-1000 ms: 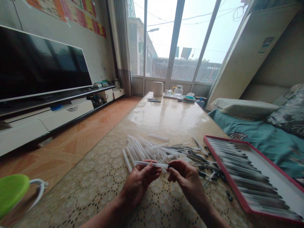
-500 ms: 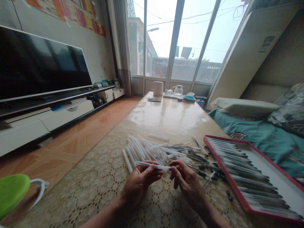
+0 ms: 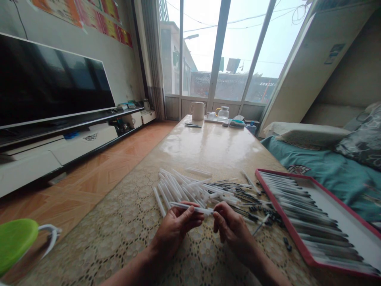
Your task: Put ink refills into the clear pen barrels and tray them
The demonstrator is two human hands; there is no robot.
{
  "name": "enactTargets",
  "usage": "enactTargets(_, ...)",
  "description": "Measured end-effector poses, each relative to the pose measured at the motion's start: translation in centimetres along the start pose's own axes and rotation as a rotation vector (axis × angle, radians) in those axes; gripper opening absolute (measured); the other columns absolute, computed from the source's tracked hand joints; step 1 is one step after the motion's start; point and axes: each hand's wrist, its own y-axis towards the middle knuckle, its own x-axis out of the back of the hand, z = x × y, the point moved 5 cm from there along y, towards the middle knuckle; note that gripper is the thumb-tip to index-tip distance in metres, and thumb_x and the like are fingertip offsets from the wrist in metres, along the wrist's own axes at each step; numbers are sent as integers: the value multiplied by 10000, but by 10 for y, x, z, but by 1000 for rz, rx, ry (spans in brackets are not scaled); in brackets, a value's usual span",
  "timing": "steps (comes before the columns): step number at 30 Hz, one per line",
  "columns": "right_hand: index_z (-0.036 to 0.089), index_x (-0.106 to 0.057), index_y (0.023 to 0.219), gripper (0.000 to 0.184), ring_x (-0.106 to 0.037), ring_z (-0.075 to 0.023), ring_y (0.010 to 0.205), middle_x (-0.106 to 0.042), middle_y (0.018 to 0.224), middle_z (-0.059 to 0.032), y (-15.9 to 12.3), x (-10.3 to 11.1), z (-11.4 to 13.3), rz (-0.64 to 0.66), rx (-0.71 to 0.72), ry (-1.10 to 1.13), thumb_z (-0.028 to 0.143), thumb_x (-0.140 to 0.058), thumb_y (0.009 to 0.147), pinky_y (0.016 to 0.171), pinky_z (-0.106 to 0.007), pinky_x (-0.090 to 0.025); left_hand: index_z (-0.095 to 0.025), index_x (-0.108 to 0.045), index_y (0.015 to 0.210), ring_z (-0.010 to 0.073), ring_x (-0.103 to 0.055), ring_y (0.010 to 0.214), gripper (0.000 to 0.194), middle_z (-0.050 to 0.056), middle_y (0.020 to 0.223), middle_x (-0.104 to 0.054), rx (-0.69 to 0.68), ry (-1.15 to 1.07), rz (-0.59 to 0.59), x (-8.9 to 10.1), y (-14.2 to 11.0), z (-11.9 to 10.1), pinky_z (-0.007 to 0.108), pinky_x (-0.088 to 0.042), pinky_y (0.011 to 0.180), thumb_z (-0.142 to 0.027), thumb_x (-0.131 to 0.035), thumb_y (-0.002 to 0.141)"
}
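Observation:
Between thumb and fingers, my left hand [image 3: 175, 228] grips a slim white pen barrel [image 3: 199, 209], which lies nearly level above the table. My right hand [image 3: 230, 226] is closed, its thumb and fingertips pinching at the barrel's right end. Any small part within that pinch is hidden. Just beyond my hands lies a heap of white pen tubes [image 3: 175, 186]. Thin dark pen refills [image 3: 224, 184] are strewn to its right. Small black caps or plugs [image 3: 272, 214] are scattered near my right hand.
A red-rimmed box [image 3: 345, 210] holding a row of pens stands at the right. Farther down the patterned table [image 3: 119, 230] are a jug [image 3: 197, 111] and a glass pot [image 3: 223, 114]. A green stool [image 3: 18, 242] is at lower left, a sofa [image 3: 318, 163] at right.
My right fingers have shifted slightly and curled more at the barrel's end. The dark bit seen there earlier is now mostly hidden. My left hand has hardly moved.

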Motion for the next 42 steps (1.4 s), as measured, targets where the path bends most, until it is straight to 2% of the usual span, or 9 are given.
enactTargets(3,204,-448,664,416,-490,-105,437,-546,514,16,0,1,1,-7,6,-55,456,-277,947,475,-207,-350,-115,-671,825,157,-685,660,217,79,724,-745,-1,7,7,-1,-1,0,253,-536,659,-256,-761,685)
enactTargets(9,201,-470,861,266,-493,-108,440,-583,555,36,-1,1,1,19,7,-38,441,-372,922,469,-202,-337,-123,-670,839,157,-688,679,185,76,732,-746,-10,2,1,1,0,0,251,-533,665,-248,-733,719)
enactTargets(13,205,-455,679,401,-523,-120,479,-556,511,19,-1,1,-1,21,36,-81,442,-277,948,510,-215,-352,-121,-670,832,160,-689,678,193,78,731,-745,-10,19,28,1,2,2,247,-529,647,-256,-739,713)
enactTargets(19,200,-471,869,278,-529,-124,480,-570,535,40,-2,1,0,50,18,-81,441,-347,930,506,-209,-353,-125,-672,833,161,-689,684,208,76,741,-746,-11,15,17,1,1,2,258,-530,666,-261,-751,697)
enactTargets(23,210,-446,715,389,-535,-128,483,-558,505,23,-1,-1,-1,51,10,-109,455,-257,950,516,-216,-357,-122,-670,826,164,-689,685,211,80,733,-744,-2,21,31,0,0,1,257,-528,661,-264,-754,694)
enactTargets(29,201,-462,876,297,-537,-126,477,-582,531,36,-1,-2,0,57,7,-106,458,-324,933,499,-209,-349,-121,-668,815,154,-683,660,230,71,713,-740,1,12,-1,-1,0,0,248,-524,644,-273,-769,673)
enactTargets(34,210,-440,691,416,-532,-124,472,-557,500,20,-1,-1,1,59,21,-88,472,-243,948,506,-216,-356,-123,-667,810,162,-683,663,243,72,710,-737,0,29,17,-3,0,1,258,-521,642,-289,-773,667)
enactTargets(39,211,-462,824,352,-533,-132,487,-565,523,36,-1,0,2,40,12,-75,505,-299,928,519,-222,-363,-130,-672,817,153,-678,654,236,64,714,-737,-12,27,11,-1,1,0,253,-517,638,-290,-768,673)
enactTargets(42,216,-433,748,382,-521,-124,472,-558,506,35,-3,-2,2,53,-4,-43,520,-286,928,509,-219,-361,-133,-674,823,163,-684,677,228,72,727,-742,-5,33,32,0,1,2,256,-518,645,-293,-760,685)
